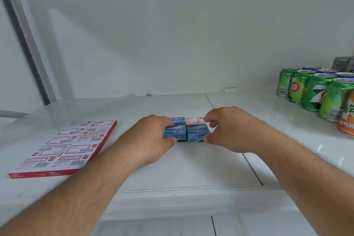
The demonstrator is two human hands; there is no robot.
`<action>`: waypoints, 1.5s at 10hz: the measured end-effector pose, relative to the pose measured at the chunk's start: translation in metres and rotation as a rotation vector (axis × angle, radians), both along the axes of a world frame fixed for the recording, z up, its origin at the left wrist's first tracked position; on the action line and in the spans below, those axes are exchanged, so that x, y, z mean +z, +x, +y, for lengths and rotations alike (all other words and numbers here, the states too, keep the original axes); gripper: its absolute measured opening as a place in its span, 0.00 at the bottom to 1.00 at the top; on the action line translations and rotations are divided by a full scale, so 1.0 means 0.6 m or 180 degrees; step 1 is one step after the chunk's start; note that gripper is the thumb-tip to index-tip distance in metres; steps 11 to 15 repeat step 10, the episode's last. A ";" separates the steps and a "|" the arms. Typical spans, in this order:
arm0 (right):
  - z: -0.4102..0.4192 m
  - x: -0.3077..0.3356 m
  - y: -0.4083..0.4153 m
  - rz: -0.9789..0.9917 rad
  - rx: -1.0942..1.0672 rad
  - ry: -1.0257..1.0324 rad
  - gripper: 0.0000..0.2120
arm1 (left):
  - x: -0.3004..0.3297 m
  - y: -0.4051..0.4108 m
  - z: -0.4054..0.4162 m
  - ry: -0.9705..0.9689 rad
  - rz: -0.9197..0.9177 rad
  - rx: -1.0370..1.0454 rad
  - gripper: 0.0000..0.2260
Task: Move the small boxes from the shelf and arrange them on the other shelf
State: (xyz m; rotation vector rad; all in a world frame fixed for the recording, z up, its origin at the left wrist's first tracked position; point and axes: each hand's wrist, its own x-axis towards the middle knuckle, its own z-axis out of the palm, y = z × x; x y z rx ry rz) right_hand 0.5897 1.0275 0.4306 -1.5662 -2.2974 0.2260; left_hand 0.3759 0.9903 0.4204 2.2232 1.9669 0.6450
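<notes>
Head camera looks down along my two bare forearms onto a white shelf (134,159). Far left on it lies a flat red-edged pack (63,147), its top printed with rows of red-framed labels and barcodes; it rests flat, well apart from my hands. My left hand (153,138) comes next, fingers curled over the top and thumb at the front lower corner of the left blue box (175,134), so it grips that box. Touching it on the right stands the right blue box (197,134), and behind the pair sit more small boxes, one blue-topped and one with a white, red-framed label (193,120); how many lie behind them I cannot tell. My right hand (228,130) has its fingers bent over the rear top of the right box and its thumb against the lower front corner, pinching it. The small boxes sit together near the middle of the shelf, close to its front edge. Further right, past a seam in the shelf boards, green drink cans (314,92) stand upright in a tight cluster with blue-topped cans (325,71) behind and an orange can (347,119) at the frame edge. A plain white back wall (153,34) rises behind.
</notes>
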 end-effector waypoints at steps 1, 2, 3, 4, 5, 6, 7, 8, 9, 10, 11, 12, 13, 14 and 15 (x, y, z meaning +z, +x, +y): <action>-0.003 -0.005 -0.007 -0.0089 0.0003 0.0057 0.23 | -0.004 0.005 0.002 0.0066 0.0186 -0.0059 0.12; -0.005 -0.007 -0.013 -0.0268 0.0076 0.0107 0.18 | -0.008 0.007 0.004 0.0084 0.0271 -0.0107 0.12; -0.006 -0.007 -0.018 -0.0332 0.0103 0.0171 0.15 | -0.010 0.006 0.006 0.0114 0.0275 -0.0060 0.14; -0.005 -0.005 -0.021 -0.0389 0.0101 0.0192 0.15 | -0.008 0.007 0.008 0.0136 0.0308 -0.0038 0.13; 0.001 -0.004 -0.023 -0.0442 0.0130 0.0218 0.14 | -0.005 0.007 0.012 0.0123 0.0348 -0.0024 0.11; 0.006 -0.002 -0.026 -0.0498 0.0098 0.0193 0.15 | -0.003 0.007 0.016 0.0093 0.0347 0.0007 0.11; 0.010 0.001 -0.028 -0.0504 0.0077 0.0184 0.15 | -0.002 0.008 0.022 0.0101 0.0363 0.0041 0.12; 0.014 0.002 -0.030 -0.0445 0.0068 0.0160 0.16 | 0.000 0.008 0.025 0.0100 0.0353 0.0046 0.12; 0.020 -0.002 -0.031 -0.0407 0.0049 0.0105 0.16 | -0.003 0.007 0.031 0.0059 0.0335 0.0068 0.12; 0.017 -0.001 -0.028 -0.0341 0.0054 0.0069 0.17 | -0.004 0.007 0.032 0.0058 0.0218 0.0038 0.13; 0.017 -0.001 -0.028 -0.0341 0.0054 0.0069 0.17 | -0.004 0.007 0.032 0.0058 0.0218 0.0038 0.13; 0.017 -0.001 -0.028 -0.0341 0.0054 0.0069 0.17 | -0.004 0.007 0.032 0.0058 0.0218 0.0038 0.13; 0.017 -0.001 -0.028 -0.0341 0.0054 0.0069 0.17 | -0.004 0.007 0.032 0.0058 0.0218 0.0038 0.13; 0.017 -0.001 -0.028 -0.0341 0.0054 0.0069 0.17 | -0.004 0.007 0.032 0.0058 0.0218 0.0038 0.13; 0.017 -0.001 -0.028 -0.0341 0.0054 0.0069 0.17 | -0.004 0.007 0.032 0.0058 0.0218 0.0038 0.13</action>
